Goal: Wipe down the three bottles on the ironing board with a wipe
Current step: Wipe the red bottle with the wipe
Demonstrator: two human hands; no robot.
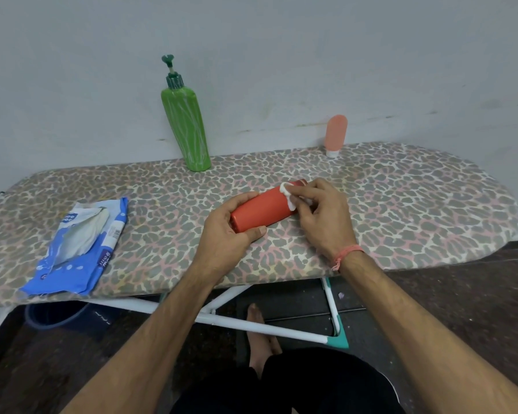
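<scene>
The red bottle (265, 210) lies on its side at frame centre, on the board (401, 204). The left hand (228, 231) grips its base end, fingers above and thumb below; the right hand (323, 210) pinches a small wipe (289, 197) against the bottle near its cap end. Risk: the wipe is bunched (little of it shows), so contact area is probably narrow and patches may be missed. The underside likely stays unwiped unless the bottle is rotated. Pressing near the cap could pivot the bottle out of the left grip. The green bottle (189, 127), upper centre, stands tall and narrow; a careless reach could topple it. The pink bottle (335, 134) stands upper right, the pack (78, 243) lower left.
</scene>
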